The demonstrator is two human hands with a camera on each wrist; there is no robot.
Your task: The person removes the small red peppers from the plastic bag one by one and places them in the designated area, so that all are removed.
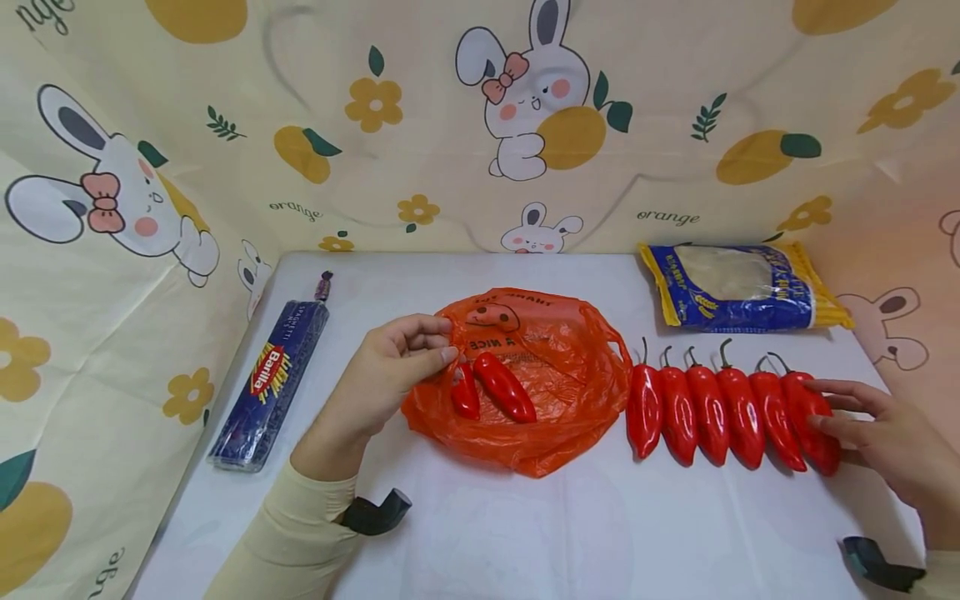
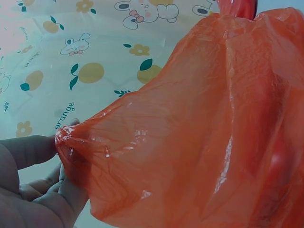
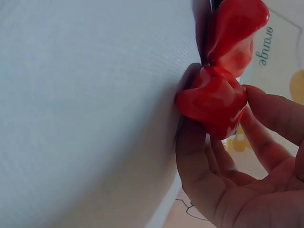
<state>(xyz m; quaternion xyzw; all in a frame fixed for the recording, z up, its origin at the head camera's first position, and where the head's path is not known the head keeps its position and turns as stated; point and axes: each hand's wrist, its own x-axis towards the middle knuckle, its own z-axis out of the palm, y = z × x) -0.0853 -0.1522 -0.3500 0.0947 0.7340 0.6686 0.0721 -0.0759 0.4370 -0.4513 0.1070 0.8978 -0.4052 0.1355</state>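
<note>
In the head view, my left hand (image 1: pixel 390 367) pinches the left rim of an orange-red plastic bag (image 1: pixel 577 392) between thumb and fingers. The bag lies spread with its mouth open, and two red peppers (image 1: pixel 506 387) show inside. Its pulled-up edge (image 2: pixel 156 152) stretches away from the fingertips in the left wrist view. To the bag's right, several glossy red peppers (image 1: pixel 708 417) lie in a row, stems pointing away. My right hand (image 1: pixel 896 437) holds the rightmost pepper (image 3: pixel 216 102), thumb on one side and fingers on the other, beside its neighbour (image 3: pixel 235 33).
A blue Barilla spaghetti pack (image 1: pixel 270 387) lies at the left of the white table (image 1: pixel 510 533). At the back right is a blue and yellow packet (image 1: pixel 738 287) with a clear window. Patterned cloth (image 1: pixel 420 167) walls the back and sides.
</note>
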